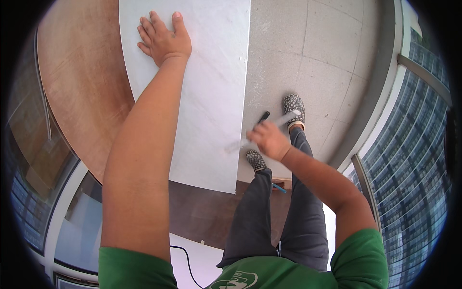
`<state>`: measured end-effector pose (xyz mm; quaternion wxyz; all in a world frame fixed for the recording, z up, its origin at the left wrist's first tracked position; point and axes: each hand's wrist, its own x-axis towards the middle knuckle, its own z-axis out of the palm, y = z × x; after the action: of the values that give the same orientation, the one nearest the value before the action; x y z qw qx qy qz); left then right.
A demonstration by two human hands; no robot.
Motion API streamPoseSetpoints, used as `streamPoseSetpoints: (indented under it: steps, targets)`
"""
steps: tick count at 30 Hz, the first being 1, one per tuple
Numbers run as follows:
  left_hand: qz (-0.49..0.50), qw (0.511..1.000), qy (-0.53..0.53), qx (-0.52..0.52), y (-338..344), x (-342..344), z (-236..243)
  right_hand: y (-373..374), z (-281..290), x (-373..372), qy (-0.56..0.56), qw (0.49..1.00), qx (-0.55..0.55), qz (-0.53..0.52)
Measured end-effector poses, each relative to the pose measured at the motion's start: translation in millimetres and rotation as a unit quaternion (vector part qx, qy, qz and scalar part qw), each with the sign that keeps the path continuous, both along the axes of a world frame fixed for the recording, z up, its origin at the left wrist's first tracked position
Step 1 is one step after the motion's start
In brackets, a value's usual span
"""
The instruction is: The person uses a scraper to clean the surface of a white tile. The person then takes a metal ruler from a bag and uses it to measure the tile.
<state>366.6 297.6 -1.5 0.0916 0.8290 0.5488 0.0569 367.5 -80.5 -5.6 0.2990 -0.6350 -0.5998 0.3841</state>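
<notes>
My left hand (166, 41) lies flat with its fingers spread on a white sheet or panel (209, 96), near its far left part. To the right, above the sheet's right edge, my right hand (270, 140) is closed and slightly blurred by motion. It grips a clear strip that looks like a ruler (288, 117), which sticks out on both sides of the fist. A black marker-like pen (264, 116) also juts from the same hand. Where the fingers wrap round them, both are hidden.
The sheet rests partly over a brown wooden surface (82, 82) on the left. Grey tiled floor (327, 53) stretches to the right, with my patterned shoes (294, 106) on it. A small blue item (279, 188) and a black cable (188, 265) lie nearer me. Windows (409, 159) flank the right side.
</notes>
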Motion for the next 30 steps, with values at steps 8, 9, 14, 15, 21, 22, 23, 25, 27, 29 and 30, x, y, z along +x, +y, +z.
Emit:
streamPoseSetpoints:
  steps: [8,9,14,15,21,22,23,25,27,29,30]
  targets:
    - [0.035,0.998,0.048,0.003,-1,0,4,32,36,53,0.163,0.947,-0.125,-0.249]
    - [0.032,0.998,0.052,0.001,-2,2,4,56,27,81,0.104,0.945,-0.062,-0.303]
    - [0.035,0.997,0.073,-0.019,-3,0,13,208,14,255,0.129,0.903,-0.081,-0.402]
    - [0.032,0.997,0.066,-0.018,-4,1,13,237,12,285,0.094,0.9,-0.054,-0.423]
    - [0.019,0.998,0.054,-0.023,-6,4,16,363,-13,407,0.04,0.901,0.005,-0.433]
    - [0.02,0.998,0.057,-0.024,-5,2,17,378,-14,415,0.039,0.9,0.001,-0.435]
    - [0.019,0.998,0.057,-0.027,-4,3,18,387,-17,425,0.028,0.9,-0.004,-0.435]
    - [0.015,0.998,0.052,-0.03,-4,5,18,401,-23,443,0.007,0.899,-0.015,-0.437]
    - [0.011,0.998,0.051,-0.032,-4,6,17,411,-29,457,0.005,0.899,-0.022,-0.437]
    - [0.009,0.998,0.053,-0.031,-4,6,17,419,-32,464,0.008,0.899,-0.021,-0.437]
    - [0.007,0.998,0.052,-0.031,-4,6,17,421,-34,467,0.011,0.898,-0.016,-0.439]
